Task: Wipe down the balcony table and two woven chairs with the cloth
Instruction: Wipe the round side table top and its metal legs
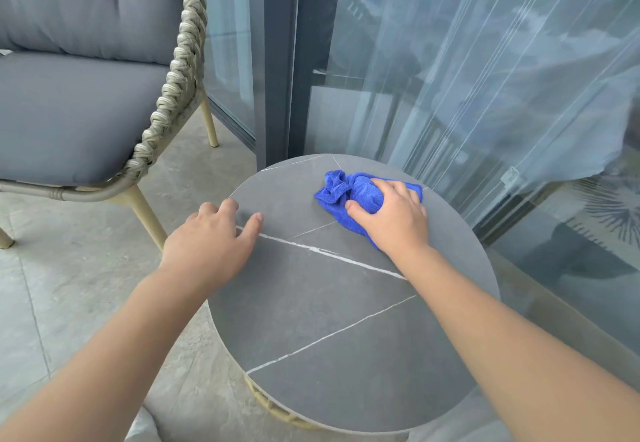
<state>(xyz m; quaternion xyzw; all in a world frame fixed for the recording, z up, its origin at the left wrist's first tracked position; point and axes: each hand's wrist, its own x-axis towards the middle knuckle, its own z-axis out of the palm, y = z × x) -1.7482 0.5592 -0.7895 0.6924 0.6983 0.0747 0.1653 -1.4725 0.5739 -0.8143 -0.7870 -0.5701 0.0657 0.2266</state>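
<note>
A round grey stone-look table (332, 306) with thin white veins fills the lower middle of the view. A bunched blue cloth (341, 192) lies on its far part. My right hand (391, 216) presses down on the cloth, fingers curled over it and thumb at its near side. My left hand (214, 237) rests at the table's left rim with fingers spread and holds nothing. One woven chair (180, 70) with a rope-braided frame and grey cushions stands at the left. A second chair is not in view.
Glass balcony panels (485, 77) with a dark metal post (277, 60) stand right behind the table. Pale stone floor tiles (69, 285) lie between chair and table. The chair's tan legs (149, 213) stand close to the table's left edge.
</note>
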